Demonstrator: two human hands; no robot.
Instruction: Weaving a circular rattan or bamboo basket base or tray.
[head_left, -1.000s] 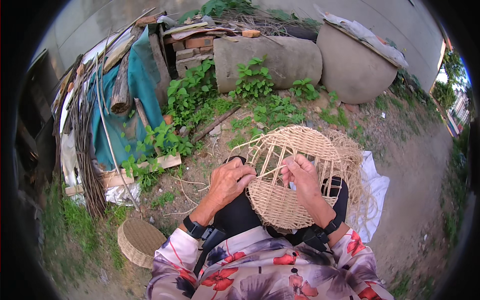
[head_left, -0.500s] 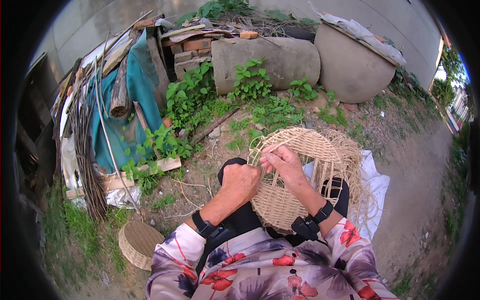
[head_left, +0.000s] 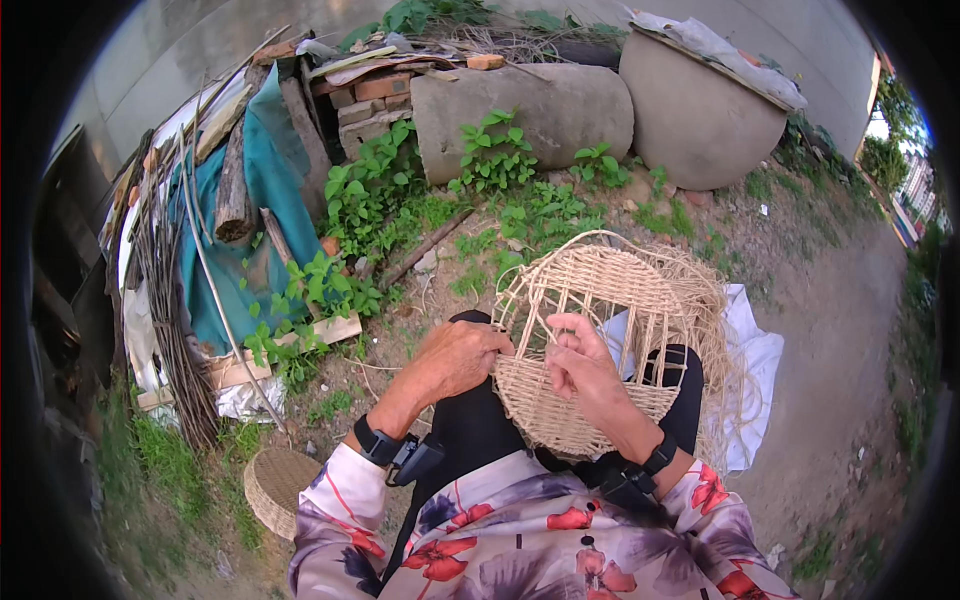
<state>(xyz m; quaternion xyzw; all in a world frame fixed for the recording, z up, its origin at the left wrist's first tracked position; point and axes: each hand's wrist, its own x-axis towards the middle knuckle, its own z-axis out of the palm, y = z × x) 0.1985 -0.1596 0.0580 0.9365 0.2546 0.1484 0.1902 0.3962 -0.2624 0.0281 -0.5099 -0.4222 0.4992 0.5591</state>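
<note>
On the knees [head_left: 470,405], the basket [head_left: 540,398] could tip if the left hand [head_left: 450,360], clamped on its left edge, tugged; the right hand's [head_left: 588,378] grip is unclear.

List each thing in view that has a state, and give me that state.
Left hand: closed at the woven piece's left edge
Right hand: fingers bent; grip unclear
Woven piece: partly woven, gaps across the middle
Loose strands: tangled
White cloth: crumpled
Teal sheet: draped
Large rounded pot: covered
Grey cylinder: lying sideways
</note>
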